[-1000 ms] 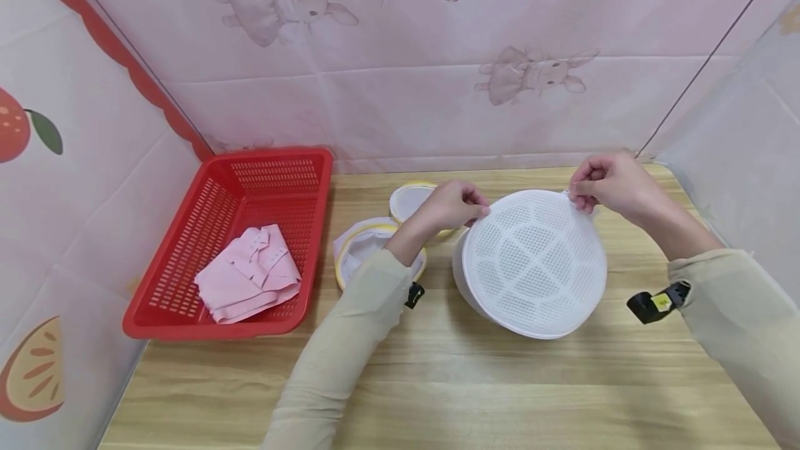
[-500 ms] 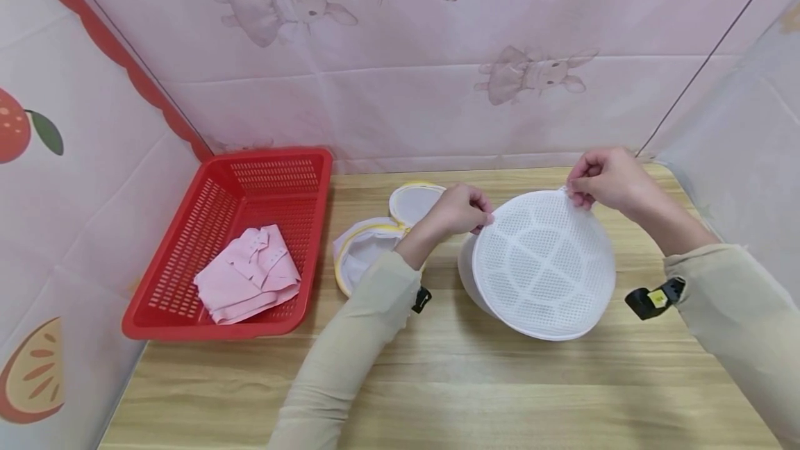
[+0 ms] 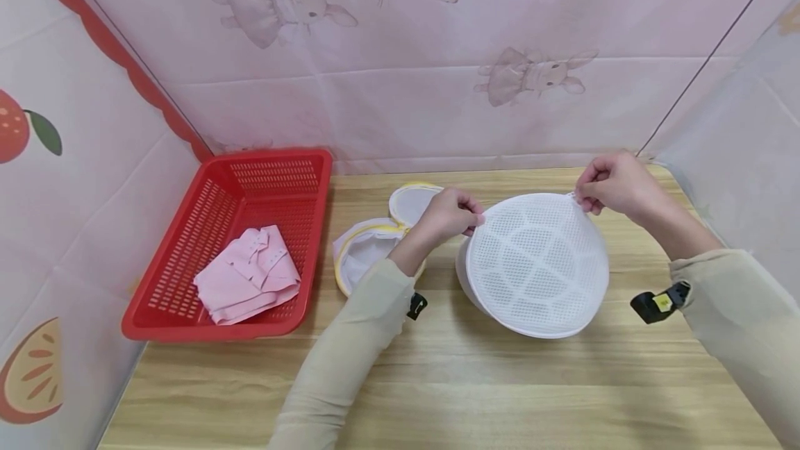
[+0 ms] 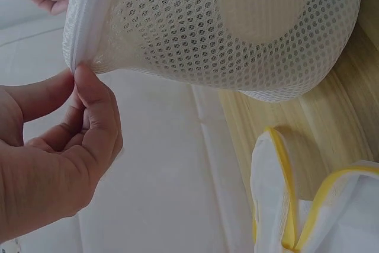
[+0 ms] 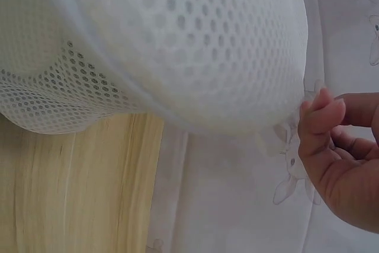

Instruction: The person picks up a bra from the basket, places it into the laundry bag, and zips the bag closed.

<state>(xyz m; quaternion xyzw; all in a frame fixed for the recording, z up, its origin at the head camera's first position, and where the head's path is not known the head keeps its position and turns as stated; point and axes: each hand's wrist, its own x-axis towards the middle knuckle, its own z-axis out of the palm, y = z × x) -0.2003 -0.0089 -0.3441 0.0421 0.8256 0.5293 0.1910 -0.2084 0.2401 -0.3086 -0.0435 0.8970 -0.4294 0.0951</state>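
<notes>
Slightly toward the red basket (image 3: 212, 331), the white mesh bag (image 3: 537, 266) has shifted. My left hand (image 3: 455, 214) pinches its basket-side rim, my right hand (image 3: 615, 185) its edge farther from the basket.

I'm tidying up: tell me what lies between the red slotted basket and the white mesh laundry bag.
A yellow-trimmed laundry bag lies open on the wooden table there, partly hidden by the left forearm; the head view shows it.

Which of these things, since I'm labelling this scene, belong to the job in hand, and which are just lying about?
In the job:
white mesh bag
left hand, pinching its edge
right hand, at the edge too

Apparently just lying about:
yellow-trimmed bag, flap open
red basket
pink cloth, in the basket
</notes>
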